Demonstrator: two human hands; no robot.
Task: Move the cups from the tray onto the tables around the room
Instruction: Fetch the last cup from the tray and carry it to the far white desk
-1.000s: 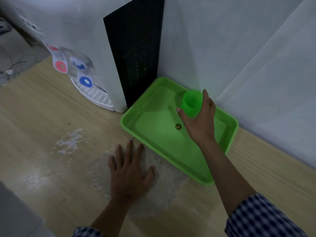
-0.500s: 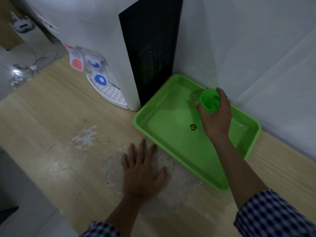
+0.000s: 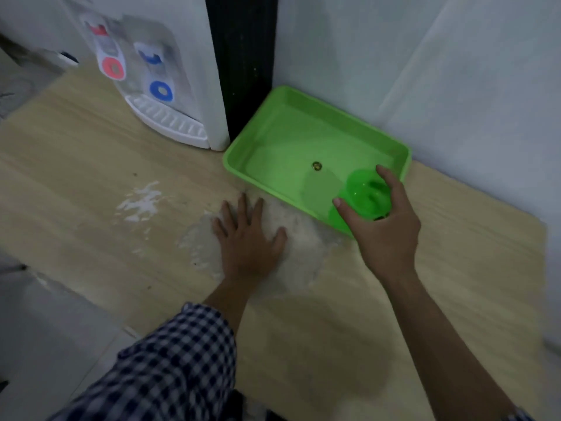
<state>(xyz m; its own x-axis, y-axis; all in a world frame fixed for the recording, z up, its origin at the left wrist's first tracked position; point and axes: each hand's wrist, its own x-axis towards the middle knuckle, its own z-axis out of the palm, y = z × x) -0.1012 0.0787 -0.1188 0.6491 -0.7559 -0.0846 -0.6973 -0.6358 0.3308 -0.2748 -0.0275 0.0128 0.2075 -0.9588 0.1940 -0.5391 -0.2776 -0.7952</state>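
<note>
since a second ago the right hand [image 3: 383, 235] has drawn the green cup [image 3: 365, 197] from the tray's far corner back to its near right edge. head view: thumb and fingers curl around the cup's rim, mouth facing up, over the near wall of the green tray [image 3: 243, 173]. left hand [image 3: 247, 238] lies flat, fingers spread, on the wooden table [image 3: 76, 183], forearm straight in a checked sleeve [image 3: 170, 360].

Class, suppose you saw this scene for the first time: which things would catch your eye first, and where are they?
The bright green tray against the wall stands out first, with the right hand gripping a matching green cup over its near corner. Next, the left hand rests flat on the wooden table, and a white water dispenser stands left of the tray.
</note>
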